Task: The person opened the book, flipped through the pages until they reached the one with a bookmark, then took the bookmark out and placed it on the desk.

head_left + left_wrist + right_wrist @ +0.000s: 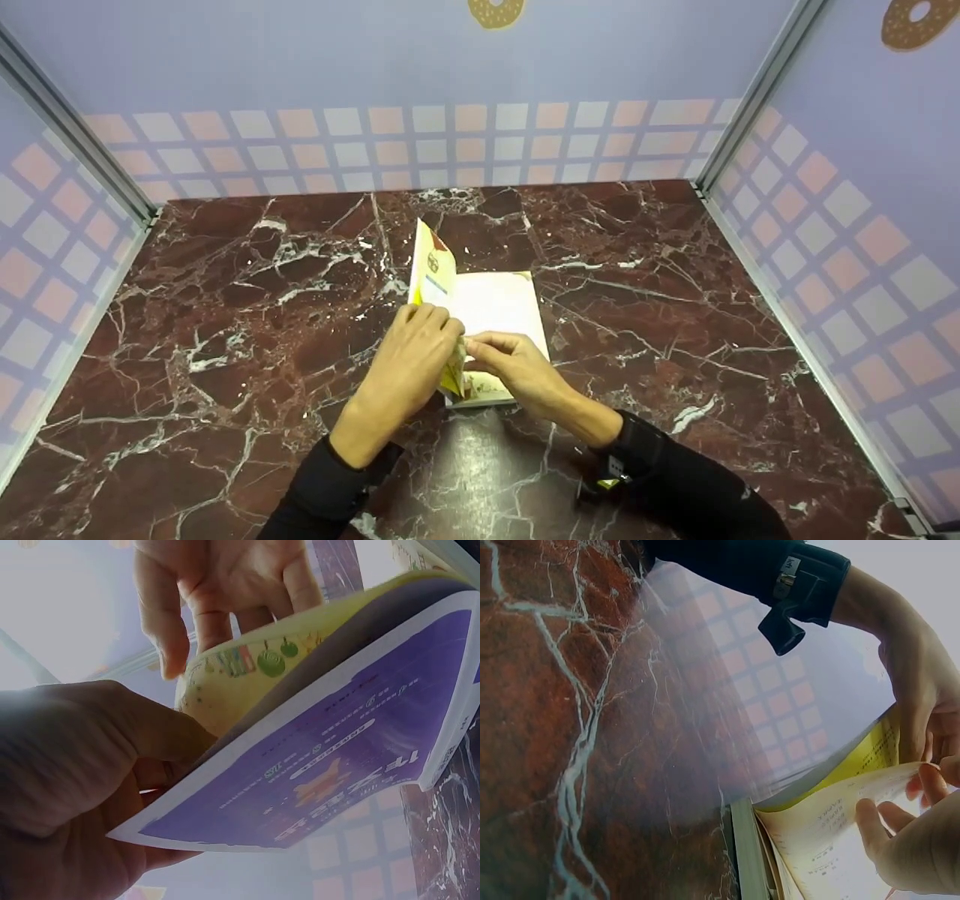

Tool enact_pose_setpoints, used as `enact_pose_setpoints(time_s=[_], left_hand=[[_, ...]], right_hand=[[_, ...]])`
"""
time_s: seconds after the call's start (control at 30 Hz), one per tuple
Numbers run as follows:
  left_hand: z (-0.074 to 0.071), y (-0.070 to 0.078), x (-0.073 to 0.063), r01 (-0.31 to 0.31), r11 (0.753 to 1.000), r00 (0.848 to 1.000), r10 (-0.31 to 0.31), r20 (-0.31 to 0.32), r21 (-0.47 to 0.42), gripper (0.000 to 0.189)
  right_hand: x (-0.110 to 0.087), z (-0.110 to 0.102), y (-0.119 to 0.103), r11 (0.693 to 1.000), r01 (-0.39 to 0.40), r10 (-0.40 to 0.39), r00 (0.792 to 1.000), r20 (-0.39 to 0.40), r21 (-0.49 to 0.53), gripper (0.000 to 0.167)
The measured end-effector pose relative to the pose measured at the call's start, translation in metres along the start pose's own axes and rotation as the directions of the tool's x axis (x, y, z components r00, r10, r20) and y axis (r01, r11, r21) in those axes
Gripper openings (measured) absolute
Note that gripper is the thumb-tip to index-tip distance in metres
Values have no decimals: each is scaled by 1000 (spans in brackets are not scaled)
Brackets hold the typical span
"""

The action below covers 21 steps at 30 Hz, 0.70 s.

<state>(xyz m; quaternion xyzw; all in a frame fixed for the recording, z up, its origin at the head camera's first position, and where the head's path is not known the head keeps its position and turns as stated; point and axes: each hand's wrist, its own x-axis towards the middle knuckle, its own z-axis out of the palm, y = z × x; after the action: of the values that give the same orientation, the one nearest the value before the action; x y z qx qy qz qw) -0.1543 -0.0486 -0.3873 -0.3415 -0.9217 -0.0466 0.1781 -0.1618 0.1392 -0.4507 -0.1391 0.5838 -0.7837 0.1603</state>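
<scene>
A paperback book (496,304) lies open on the table, its right-hand pages flat and brightly lit. My left hand (416,352) grips the raised left part of the book, thumb on the inside and fingers behind the cover. That cover (352,750) is purple with a white border and an orange picture, as the left wrist view shows. With thumb and forefinger my right hand (521,371) pinches the edge of a lifted page (817,817), close beside the left hand. Yellow inner paper with printed drawings shows behind it.
The dark red marbled table (225,360) extends around the book. Pale purple panels (360,60) with pink and white squares stand at the back and both sides, joined by grey metal posts (757,97). Black sleeves (675,472) cover both forearms.
</scene>
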Motion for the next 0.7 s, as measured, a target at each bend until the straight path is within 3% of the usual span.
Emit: enact_pose_setpoints(time_s=[0.17, 0.3, 0.47, 0.6, 0.7], left_hand=[[-3, -4, -1, 32, 999, 999, -32, 31, -2, 20], [-6, -5, -2, 54, 998, 997, -53, 62, -13, 19], [-10, -5, -4, 89, 996, 993, -86, 84, -32, 21], [-11, -6, -5, 111, 993, 992, -109, 64, -32, 14], [-12, -6, -6, 130, 991, 989, -129, 72, -16, 10]], right_hand=[[1, -3, 2, 987, -6, 1, 1000, -31, -160, 27], [1, -5, 6, 917, -39, 25, 999, -41, -397, 26], [0, -6, 10, 846, 9, 46, 995, 90, -534, 29], [-1, -6, 13, 817, 107, 4, 982, 191, -567, 32], [-2, -5, 14, 773, 166, -24, 972, 234, -612, 33]])
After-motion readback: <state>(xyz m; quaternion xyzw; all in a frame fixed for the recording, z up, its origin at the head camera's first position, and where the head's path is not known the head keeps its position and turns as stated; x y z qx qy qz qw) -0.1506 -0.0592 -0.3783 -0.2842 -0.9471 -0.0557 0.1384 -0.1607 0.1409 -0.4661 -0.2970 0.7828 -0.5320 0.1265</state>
